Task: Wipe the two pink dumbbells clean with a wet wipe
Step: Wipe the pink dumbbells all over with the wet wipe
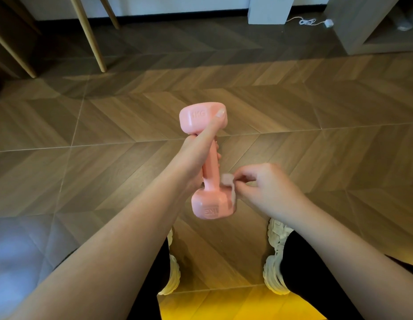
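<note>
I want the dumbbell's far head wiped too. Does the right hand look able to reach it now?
Probably yes: the right hand, pinching the wipe at the dumbbell's near head, has a clear path. Only the left hand's thumb covers a strip.

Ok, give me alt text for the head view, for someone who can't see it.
The left hand grips a pink dumbbell by its handle above a wood-pattern floor, while the right hand pinches a wet wipe against the dumbbell's near head. White shoes show below; no second dumbbell is in view.

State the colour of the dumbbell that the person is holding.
The dumbbell is pale pink all over; the head view shows it best.
</note>
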